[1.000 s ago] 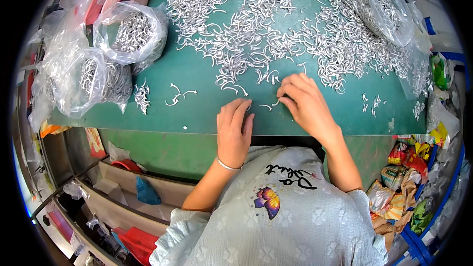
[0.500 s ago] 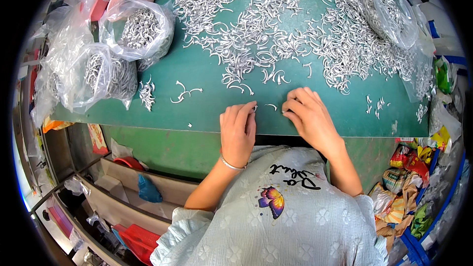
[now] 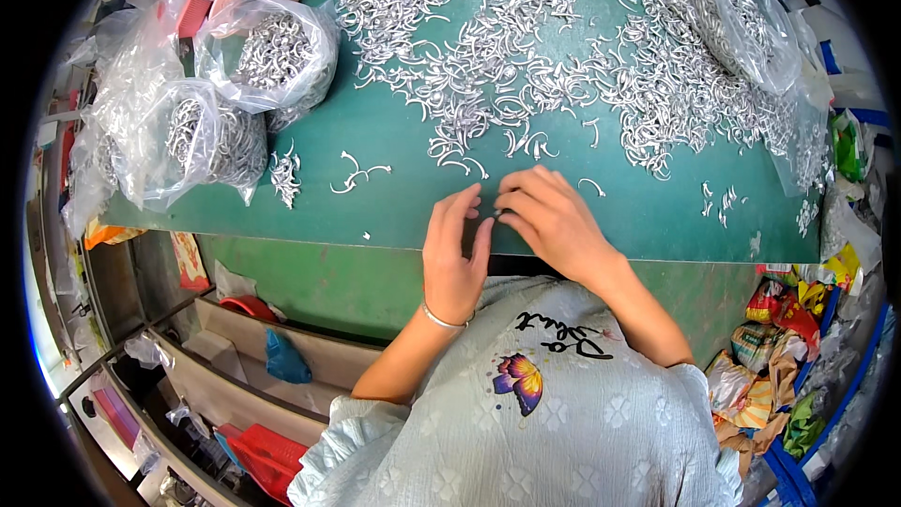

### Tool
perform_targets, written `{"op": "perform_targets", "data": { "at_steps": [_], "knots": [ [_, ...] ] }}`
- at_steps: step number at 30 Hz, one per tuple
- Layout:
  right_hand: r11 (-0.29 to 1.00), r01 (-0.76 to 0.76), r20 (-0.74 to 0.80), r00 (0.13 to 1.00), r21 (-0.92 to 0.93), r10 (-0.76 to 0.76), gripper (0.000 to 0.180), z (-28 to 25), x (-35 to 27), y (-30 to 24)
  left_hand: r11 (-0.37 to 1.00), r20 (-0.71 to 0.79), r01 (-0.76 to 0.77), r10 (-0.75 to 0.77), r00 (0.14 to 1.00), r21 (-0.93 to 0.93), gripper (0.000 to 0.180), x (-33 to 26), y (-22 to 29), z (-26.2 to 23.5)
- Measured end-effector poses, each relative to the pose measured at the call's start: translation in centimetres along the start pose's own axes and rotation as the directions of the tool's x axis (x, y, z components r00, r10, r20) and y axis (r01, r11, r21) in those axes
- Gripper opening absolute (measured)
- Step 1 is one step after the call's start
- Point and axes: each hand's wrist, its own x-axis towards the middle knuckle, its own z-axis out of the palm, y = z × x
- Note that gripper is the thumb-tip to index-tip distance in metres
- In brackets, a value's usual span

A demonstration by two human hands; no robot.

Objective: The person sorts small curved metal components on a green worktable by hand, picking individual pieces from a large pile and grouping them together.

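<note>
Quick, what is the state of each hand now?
Left hand: partly open; whether holding anything cannot be told.
Right hand: curled; whether pinching anything cannot be told.

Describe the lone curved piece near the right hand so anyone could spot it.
On the green table, a large silvery pile spreads across the far side. Nearer, just right of the person's right hand, lies a small curved silvery piece. Unlike its piled neighbours, it touches no other piece.
</note>
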Motion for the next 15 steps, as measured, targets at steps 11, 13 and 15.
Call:
{"op": "perform_targets", "data": {
  "at_steps": [11,13,15],
  "knots": [
    [0.986,-0.062,-0.006,0.998,-0.156,0.061,0.022,-0.8,-1.7,0.9,0.956,0.195,-0.186,0.143,0.970,0.226,0.026,0.6,-0.8,0.1],
    [0.992,-0.082,-0.040,0.996,-0.095,0.078,0.018,-0.7,-2.0,1.0,0.957,0.105,-0.155,0.133,0.986,0.244,0.020,0.4,-1.4,-0.5],
    [0.992,-0.105,-0.058,0.993,-0.075,0.101,0.017,-1.2,-2.3,1.0,0.955,0.022,-0.128,0.127,0.992,0.268,0.018,0.1,-2.0,-1.1]
  ]
}}
